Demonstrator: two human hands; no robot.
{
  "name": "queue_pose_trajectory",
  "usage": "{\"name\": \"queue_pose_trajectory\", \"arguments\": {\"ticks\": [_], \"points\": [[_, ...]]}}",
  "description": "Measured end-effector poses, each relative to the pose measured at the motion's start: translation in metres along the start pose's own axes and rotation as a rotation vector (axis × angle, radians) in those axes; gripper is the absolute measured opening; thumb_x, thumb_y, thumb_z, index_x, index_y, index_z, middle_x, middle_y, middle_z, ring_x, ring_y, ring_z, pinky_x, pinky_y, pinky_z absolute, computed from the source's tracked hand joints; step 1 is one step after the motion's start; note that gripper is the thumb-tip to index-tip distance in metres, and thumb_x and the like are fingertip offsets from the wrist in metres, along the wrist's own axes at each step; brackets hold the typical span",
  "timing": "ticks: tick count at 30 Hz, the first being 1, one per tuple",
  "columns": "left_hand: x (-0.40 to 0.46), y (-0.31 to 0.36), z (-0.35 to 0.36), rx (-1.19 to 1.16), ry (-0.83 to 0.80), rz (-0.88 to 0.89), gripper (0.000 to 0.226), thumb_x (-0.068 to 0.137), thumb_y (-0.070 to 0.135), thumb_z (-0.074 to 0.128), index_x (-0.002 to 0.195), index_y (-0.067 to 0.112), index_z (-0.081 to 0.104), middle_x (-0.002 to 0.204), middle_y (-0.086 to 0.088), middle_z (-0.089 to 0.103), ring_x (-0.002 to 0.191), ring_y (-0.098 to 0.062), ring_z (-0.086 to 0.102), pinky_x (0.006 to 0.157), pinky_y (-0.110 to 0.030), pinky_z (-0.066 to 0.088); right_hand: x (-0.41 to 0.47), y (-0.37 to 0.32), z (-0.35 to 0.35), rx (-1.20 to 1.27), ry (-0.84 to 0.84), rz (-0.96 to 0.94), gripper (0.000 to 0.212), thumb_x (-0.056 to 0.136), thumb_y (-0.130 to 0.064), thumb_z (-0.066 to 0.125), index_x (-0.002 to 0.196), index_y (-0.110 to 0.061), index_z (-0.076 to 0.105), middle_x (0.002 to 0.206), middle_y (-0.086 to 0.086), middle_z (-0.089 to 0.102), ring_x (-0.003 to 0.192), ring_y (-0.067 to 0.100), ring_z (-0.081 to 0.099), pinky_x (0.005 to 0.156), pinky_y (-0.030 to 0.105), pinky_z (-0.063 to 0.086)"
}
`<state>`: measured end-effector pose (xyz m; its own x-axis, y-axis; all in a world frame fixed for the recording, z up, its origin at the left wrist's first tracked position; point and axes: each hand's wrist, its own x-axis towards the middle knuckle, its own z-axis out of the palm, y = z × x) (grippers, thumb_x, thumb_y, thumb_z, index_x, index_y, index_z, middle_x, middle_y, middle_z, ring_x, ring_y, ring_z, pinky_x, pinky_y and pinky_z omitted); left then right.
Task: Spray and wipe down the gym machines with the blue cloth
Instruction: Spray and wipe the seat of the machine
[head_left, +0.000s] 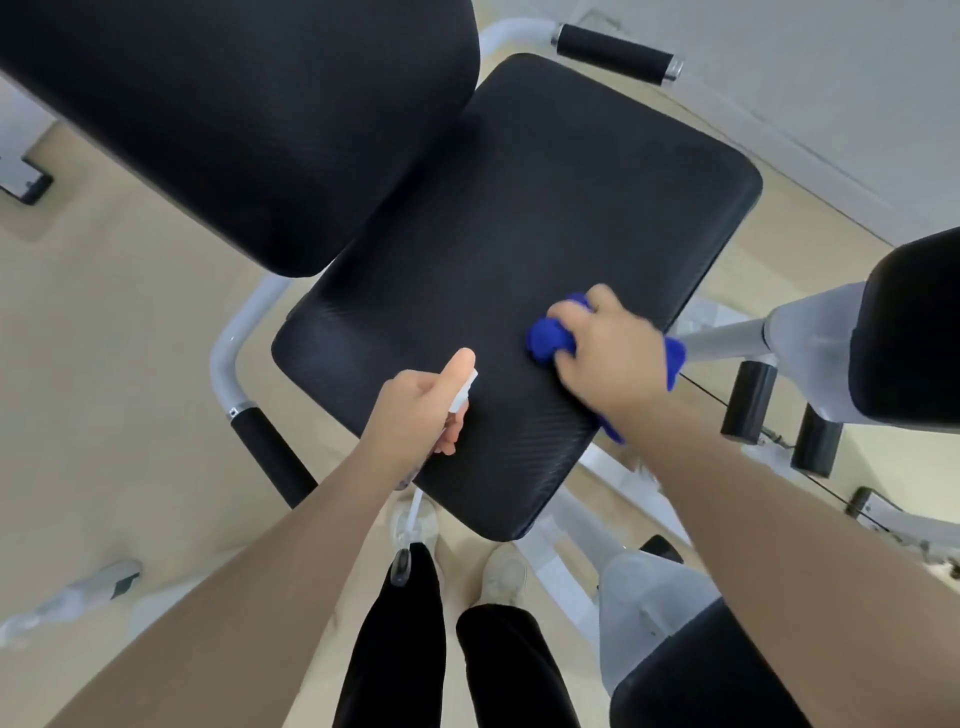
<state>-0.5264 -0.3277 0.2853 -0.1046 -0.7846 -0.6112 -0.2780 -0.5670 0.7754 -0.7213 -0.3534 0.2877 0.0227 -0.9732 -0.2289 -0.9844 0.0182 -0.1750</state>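
Observation:
A black padded seat (493, 260) of a white-framed gym machine fills the middle of the view, with its black backrest pad (234, 119) at the upper left. My right hand (608, 353) grips a bunched blue cloth (548, 338) and presses it onto the seat's right side; cloth ends stick out past the seat edge. Over the seat's near left edge my left hand (421, 410) holds a spray bottle with a white nozzle (464, 392), thumb up on top. The bottle's clear body hangs below my wrist, mostly hidden.
Black foam handles stand at the left (270, 457) and at the top (613, 52) on the white frame. More black pads and rollers (753, 395) sit at the right. My legs and white shoes are below the seat on a beige floor.

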Motion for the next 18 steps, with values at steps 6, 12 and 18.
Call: {"name": "queue_pose_trajectory", "arguments": {"ticks": [6, 12, 18], "points": [[-0.006, 0.01, 0.011, 0.061, 0.001, -0.009, 0.063, 0.084, 0.059, 0.049, 0.046, 0.01, 0.045, 0.043, -0.005, 0.044, 0.044, -0.018, 0.042, 0.054, -0.031, 0.04, -0.011, 0.008, -0.001, -0.056, -0.083, -0.404, 0.038, 0.055, -0.017, 0.08, 0.091, -0.019, 0.069, 0.079, 0.01, 0.054, 0.044, 0.027, 0.051, 0.04, 0.022, 0.029], [0.0, 0.02, 0.013, 0.142, 0.138, -0.101, 0.059, 0.088, 0.054, 0.05, 0.053, 0.007, 0.048, 0.045, -0.004, 0.048, 0.042, -0.015, 0.045, 0.055, -0.028, 0.044, 0.025, 0.025, -0.018, -0.003, -0.002, 0.203, 0.026, 0.091, -0.016, 0.045, 0.116, -0.019, 0.05, 0.112, 0.01, 0.042, 0.074, 0.028, 0.045, 0.056, 0.035, 0.035], [0.01, 0.029, -0.011, 0.039, 0.363, -0.332, 0.049, 0.081, 0.053, 0.048, 0.057, 0.01, 0.048, 0.05, -0.004, 0.047, 0.04, -0.017, 0.039, 0.045, -0.027, 0.039, -0.004, 0.043, -0.032, 0.142, -0.024, 0.233, 0.028, 0.089, -0.02, 0.047, 0.117, -0.023, 0.053, 0.105, 0.006, 0.046, 0.077, 0.029, 0.051, 0.06, 0.032, 0.038]]}}
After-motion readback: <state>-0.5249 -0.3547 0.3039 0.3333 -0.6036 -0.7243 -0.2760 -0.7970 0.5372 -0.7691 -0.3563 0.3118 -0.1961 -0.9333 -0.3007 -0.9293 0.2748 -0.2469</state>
